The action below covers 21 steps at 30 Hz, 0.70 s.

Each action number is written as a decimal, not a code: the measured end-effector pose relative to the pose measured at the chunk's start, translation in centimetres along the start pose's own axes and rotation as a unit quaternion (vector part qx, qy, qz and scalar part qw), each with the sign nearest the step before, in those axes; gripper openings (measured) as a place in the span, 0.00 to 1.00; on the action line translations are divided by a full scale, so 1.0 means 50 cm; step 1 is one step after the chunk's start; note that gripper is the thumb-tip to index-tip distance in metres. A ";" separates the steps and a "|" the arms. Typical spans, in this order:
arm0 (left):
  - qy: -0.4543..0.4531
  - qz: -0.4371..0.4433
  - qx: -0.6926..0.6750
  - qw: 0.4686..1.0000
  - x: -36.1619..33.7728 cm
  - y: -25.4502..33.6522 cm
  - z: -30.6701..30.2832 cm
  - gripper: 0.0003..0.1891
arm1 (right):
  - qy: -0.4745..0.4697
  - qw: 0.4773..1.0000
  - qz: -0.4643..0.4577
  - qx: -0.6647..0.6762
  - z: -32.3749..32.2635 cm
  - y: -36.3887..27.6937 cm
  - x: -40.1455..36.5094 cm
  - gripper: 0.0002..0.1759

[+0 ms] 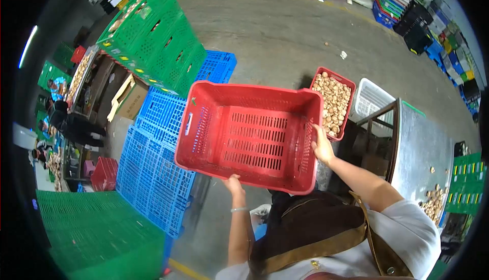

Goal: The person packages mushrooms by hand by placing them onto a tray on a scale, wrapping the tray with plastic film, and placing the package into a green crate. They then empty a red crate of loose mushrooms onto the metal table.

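Observation:
A red plastic crate [254,132] with a slotted bottom is held up in front of me, its open top facing me and its bottom bare. My left hand [234,184] is closed on the crate's near rim. At the right end, my right hand [322,146] grips the side wall by the handle slot. Just beyond that hand, on the floor, stands another red crate [351,84] filled with brown-and-white mushrooms [331,102]. A white basket [374,96] is beside it.
Blue pallets [147,158] lie to the left, carrying stacked green crates [153,40]. More green crates [97,234] stand near left. At right is a metal table [423,142] with loose mushrooms [434,201]. A cardboard box [131,99] and a person in black [74,124] are farther left.

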<state>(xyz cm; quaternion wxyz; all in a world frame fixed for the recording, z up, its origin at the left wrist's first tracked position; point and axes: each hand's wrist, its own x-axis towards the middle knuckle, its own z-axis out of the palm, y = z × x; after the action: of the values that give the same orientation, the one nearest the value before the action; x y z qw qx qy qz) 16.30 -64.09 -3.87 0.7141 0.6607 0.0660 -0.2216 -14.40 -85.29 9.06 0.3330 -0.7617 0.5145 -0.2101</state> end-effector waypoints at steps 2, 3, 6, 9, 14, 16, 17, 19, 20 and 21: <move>-0.051 -0.027 -0.011 0.998 -0.003 0.009 -0.009 0.33 | -0.013 0.999 0.040 0.024 0.006 -0.024 -0.015 0.40; -0.067 -0.016 -0.009 0.998 -0.001 0.005 -0.013 0.34 | 0.006 0.999 0.029 0.019 0.018 -0.021 -0.008 0.39; -0.075 0.014 -0.012 0.997 0.005 0.009 0.008 0.37 | 0.045 0.998 -0.051 -0.006 0.036 0.045 0.041 0.38; -0.032 0.006 0.042 0.999 0.009 0.004 0.081 0.35 | 0.039 0.996 -0.054 0.060 0.018 0.092 0.102 0.38; 0.005 -0.117 0.112 0.987 -0.011 0.045 0.113 0.31 | -0.037 0.982 0.029 0.185 -0.023 0.075 0.130 0.38; 0.025 -0.123 0.192 0.973 -0.027 0.077 0.098 0.33 | -0.026 0.975 0.012 0.219 -0.013 0.082 0.125 0.38; 0.015 -0.104 0.182 0.978 -0.020 0.053 0.084 0.34 | -0.029 0.973 0.051 0.224 -0.009 0.069 0.109 0.36; 0.000 -0.106 0.180 0.978 -0.002 0.010 0.067 0.36 | 0.027 0.987 -0.057 0.149 0.025 0.077 0.092 0.35; 0.012 -0.084 0.207 0.975 0.006 -0.004 0.076 0.35 | 0.036 0.986 -0.048 0.154 0.029 0.082 0.089 0.35; 0.016 -0.081 0.203 0.976 0.005 0.003 0.077 0.35 | 0.036 0.984 -0.058 0.162 0.033 0.088 0.086 0.33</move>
<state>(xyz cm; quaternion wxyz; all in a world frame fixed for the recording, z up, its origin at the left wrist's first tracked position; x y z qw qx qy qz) 15.82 -67.88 -3.37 0.5440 0.7876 0.0842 -0.2770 -14.53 -89.87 4.63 0.4203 -0.7181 0.4406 -0.3370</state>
